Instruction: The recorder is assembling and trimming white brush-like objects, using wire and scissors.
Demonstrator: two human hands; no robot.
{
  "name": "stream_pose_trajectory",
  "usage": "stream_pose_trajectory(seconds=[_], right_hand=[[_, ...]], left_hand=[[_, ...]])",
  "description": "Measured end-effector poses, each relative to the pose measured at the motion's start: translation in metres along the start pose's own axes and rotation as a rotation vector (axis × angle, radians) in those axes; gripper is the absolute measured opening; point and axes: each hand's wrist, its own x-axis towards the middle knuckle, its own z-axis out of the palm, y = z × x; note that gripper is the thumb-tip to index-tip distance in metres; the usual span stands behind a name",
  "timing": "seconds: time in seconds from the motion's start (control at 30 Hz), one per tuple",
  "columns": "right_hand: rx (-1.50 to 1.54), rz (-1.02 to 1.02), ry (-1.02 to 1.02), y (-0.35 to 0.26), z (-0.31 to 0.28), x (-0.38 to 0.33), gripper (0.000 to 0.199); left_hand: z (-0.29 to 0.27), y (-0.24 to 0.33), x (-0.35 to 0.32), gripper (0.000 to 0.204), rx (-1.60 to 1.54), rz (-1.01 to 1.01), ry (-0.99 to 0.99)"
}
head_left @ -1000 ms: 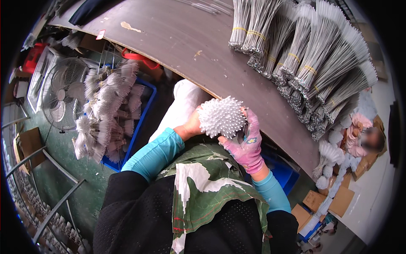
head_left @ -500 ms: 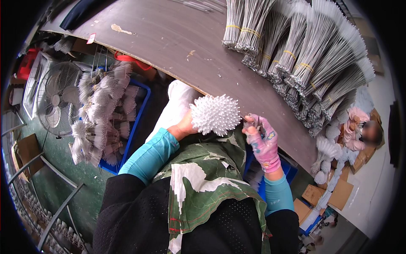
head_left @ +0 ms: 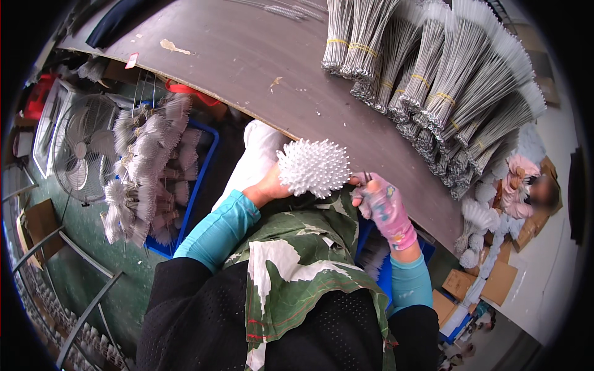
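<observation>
My left hand (head_left: 267, 187) is wrapped round a tight bundle of white-tipped small brushes (head_left: 314, 168), its domed top facing up. The stems below the tips are hidden. Just right of the bundle is my right hand (head_left: 385, 207), in a pink patterned glove with bare fingertips. Its fingers are closed round a small dark tool with a thin tip (head_left: 366, 177), mostly covered by the hand, so its exact kind is unclear. The tool is close to the bundle's right side; I cannot tell whether it touches. Both hands are above my camouflage apron (head_left: 297, 247), by the table edge.
Banded bundles of wire-stemmed brushes (head_left: 427, 80) crowd the right of the brown table (head_left: 247, 68). At left, a blue crate (head_left: 213, 145) holds more white brushes beside a standing fan (head_left: 80, 149). Another blue crate (head_left: 427, 249) is under my right arm. A person in pink (head_left: 516, 185) sits far right.
My right hand has turned slightly and its fingers have closed further over the tool. The left hand and the bundle stay almost in place.
</observation>
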Motion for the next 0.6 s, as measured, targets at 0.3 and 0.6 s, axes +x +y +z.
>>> stream_pose_trajectory(seconds=[0.3, 0.6], right_hand=[[0.095, 0.318, -0.174, -0.020, -0.014, 0.006, 0.042], [0.142, 0.333, -0.176, -0.012, -0.006, 0.010, 0.041]], left_hand=[[0.005, 0.001, -0.002, 0.038, -0.797, -0.265, 0.110], [0.004, -0.018, -0.003, 0.037, -0.471, -0.248, 0.087]])
